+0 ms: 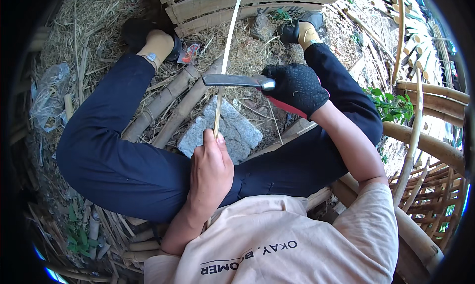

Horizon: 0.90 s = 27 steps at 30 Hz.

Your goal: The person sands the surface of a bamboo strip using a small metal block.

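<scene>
My bare left hand (212, 167) is closed round the near end of a long, thin bamboo strip (229, 44). The strip runs up and away from me, past the top of the view. My right hand (297, 88), in a black glove with a red edge, is wrapped round the handle of a knife (230, 80). Its wide, dark blade points left and lies crosswise at the strip, a little beyond my left hand. The glove hides most of the handle. Below the blade, between my legs, a rough grey stone (235, 130) rests on the ground.
A slatted wooden crate (247, 4) stands at the far side, near my feet. Bamboo poles (166, 98) lie beside the stone. On the right are thick bamboo rails (425, 145) and a pile of cut bamboo (420, 54). Clear plastic (52, 96) lies at the left among straw.
</scene>
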### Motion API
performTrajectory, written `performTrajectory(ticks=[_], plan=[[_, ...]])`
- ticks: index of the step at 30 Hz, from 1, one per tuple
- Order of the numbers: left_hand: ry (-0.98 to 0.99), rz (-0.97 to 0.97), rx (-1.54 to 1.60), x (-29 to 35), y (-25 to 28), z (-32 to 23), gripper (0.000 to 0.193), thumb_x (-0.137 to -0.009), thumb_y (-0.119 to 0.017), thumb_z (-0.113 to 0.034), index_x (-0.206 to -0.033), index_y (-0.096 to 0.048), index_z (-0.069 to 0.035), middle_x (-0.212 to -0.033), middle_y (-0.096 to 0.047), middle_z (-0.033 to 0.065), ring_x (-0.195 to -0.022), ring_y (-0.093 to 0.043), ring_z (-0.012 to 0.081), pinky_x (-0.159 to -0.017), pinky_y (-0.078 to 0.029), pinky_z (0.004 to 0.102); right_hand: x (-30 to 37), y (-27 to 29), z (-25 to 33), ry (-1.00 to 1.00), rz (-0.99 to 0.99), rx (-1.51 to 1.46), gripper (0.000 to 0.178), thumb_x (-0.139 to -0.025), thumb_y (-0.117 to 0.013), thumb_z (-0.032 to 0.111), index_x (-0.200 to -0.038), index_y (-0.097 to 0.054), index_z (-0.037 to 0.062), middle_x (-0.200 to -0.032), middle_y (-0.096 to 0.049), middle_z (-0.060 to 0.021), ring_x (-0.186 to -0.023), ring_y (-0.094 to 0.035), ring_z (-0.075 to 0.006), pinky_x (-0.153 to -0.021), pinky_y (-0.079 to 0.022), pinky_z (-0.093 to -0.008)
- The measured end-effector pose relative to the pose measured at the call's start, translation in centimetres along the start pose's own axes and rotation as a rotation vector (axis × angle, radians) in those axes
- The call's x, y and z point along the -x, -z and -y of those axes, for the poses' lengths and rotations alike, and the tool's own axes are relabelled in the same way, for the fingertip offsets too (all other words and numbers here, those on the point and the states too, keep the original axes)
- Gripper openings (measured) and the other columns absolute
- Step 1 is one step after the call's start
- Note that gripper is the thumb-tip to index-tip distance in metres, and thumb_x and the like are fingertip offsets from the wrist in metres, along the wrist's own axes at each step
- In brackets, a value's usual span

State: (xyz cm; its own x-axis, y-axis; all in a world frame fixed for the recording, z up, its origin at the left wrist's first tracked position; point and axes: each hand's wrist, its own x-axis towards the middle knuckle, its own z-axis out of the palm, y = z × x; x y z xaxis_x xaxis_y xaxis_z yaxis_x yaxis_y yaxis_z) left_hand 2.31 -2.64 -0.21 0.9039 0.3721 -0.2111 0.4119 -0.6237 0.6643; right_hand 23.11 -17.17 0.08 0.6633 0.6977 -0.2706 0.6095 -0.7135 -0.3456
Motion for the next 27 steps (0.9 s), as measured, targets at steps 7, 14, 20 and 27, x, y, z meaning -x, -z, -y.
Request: performTrajectory(ticks=[7,14,20,27], plan=[[0.013,0.002,0.058,-0.3,0.1,-0.1,0.025,-0.104,-0.046,-0.016,-0.114,-0.054,0.005,-0.069,-0.060,0.0313,-0.069,-0.061,0.0512,-0.060,-0.045,0.0574,1.8,-2.0,1.7,0.206,0.105,-0.074,0.021,-0.081,-0.068,0.031,-0.091,-0.072,0.0123,-0.074,-0.069,-0.0178,-0.074,-0.070,-0.0380,-0.068,-0.055,-0.0482],[0.063,0.062,0.079,-0.1,0.3,-0.4,0.030,-0.104,-0.044,-0.017,-0.124,-0.053,0.004,-0.077,-0.060,0.0342,-0.074,-0.059,0.0526,-0.067,-0.045,0.0585,0.7,-3.5,1.1,0.194,0.040,0.025,0.017,-0.076,-0.067,0.024,-0.090,-0.073,0.0146,-0.072,-0.070,-0.0147,-0.070,-0.072,-0.0339,-0.064,-0.056,-0.0462],[0.107,0.095,0.130,-0.1,0.1,0.4,0.029,-0.105,-0.044,-0.020,-0.123,-0.052,0.001,-0.084,-0.062,0.0329,-0.078,-0.058,0.0524,-0.072,-0.043,0.0594,-0.1,-3.1,0.8,0.188,0.007,0.076,0.016,-0.076,-0.068,0.023,-0.089,-0.074,0.0161,-0.074,-0.071,-0.0136,-0.073,-0.072,-0.0324,-0.065,-0.056,-0.0438],[0.163,0.158,0.170,0.3,0.6,0.0,0.022,-0.106,-0.044,-0.021,-0.104,-0.052,-0.001,-0.084,-0.063,0.0288,-0.076,-0.057,0.0492,-0.071,-0.044,0.0571,-3.0,-0.7,-4.3,-0.043,-0.170,0.140,0.017,-0.086,-0.067,0.030,-0.091,-0.072,0.0143,-0.075,-0.069,-0.0159,-0.073,-0.069,-0.0367,-0.067,-0.055,-0.0468]])
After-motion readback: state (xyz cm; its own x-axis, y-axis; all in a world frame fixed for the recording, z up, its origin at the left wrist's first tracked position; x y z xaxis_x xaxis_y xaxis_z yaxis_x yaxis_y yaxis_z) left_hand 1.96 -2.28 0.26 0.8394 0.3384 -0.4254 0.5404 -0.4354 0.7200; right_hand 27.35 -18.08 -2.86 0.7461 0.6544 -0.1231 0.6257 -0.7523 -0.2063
